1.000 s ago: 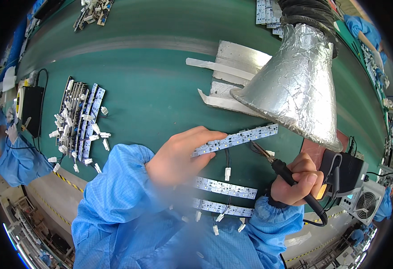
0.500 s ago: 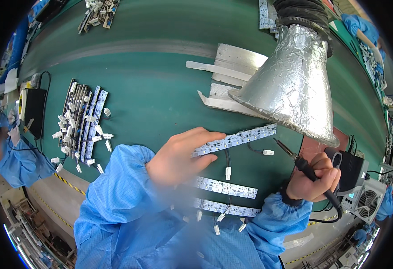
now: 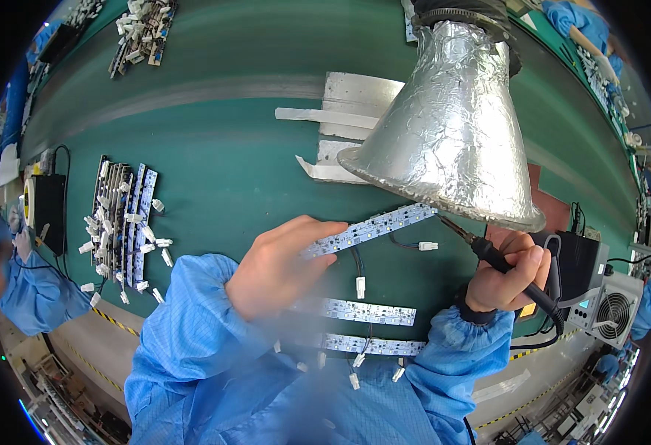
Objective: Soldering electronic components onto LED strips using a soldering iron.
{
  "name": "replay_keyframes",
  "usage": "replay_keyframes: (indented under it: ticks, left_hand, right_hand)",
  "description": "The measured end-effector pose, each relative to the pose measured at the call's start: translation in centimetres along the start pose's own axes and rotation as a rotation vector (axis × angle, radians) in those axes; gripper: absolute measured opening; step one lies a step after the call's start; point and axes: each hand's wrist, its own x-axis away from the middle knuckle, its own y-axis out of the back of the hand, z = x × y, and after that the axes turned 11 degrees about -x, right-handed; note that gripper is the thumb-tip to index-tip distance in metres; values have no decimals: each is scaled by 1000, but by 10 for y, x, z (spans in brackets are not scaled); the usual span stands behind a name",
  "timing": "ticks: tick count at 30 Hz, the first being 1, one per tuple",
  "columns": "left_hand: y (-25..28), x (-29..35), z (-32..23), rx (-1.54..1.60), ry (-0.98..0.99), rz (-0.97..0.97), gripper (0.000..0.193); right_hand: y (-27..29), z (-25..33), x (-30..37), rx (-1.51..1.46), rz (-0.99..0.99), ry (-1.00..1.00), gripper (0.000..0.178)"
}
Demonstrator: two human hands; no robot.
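Observation:
My left hand [image 3: 281, 259] pinches one end of a white LED circuit board strip [image 3: 377, 227] between thumb and fingers, holding it at a slant above the green bench. Two short leads with white connectors [image 3: 361, 287] hang from this strip. In my right hand [image 3: 508, 274] a black-handled soldering iron [image 3: 485, 247] is gripped like a pen. Its tip points left and reaches the strip's far right end; whether they touch I cannot tell. Closer to my body lie two more strips, one a board with a bare edge [image 3: 373, 311], the other with wired connectors [image 3: 385, 345].
A foil-covered fume hood [image 3: 455, 126] hangs low just beyond the strip's right end. Behind it lies a metal plate [image 3: 351, 104] with white tape. Stacked strips [image 3: 121, 222] with connectors stand at left. At right are a black box [image 3: 574, 271] and a fan unit [image 3: 611, 319].
The soldering iron's tip has come from a gap away to the strip's right end. The whole view has shifted slightly, and my left hand keeps its hold on the strip.

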Motion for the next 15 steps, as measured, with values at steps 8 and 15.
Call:
replay_keyframes:
  ticks: [8, 15]
  left_hand:
    - [-1, 0, 1, -5, -12, -15, 38]
    - [-1, 0, 1, 4, -25, -17, 38]
  right_hand:
    - [2, 0, 0, 18, 31, -6, 37]
    - [2, 0, 0, 31, 34, -11, 37]
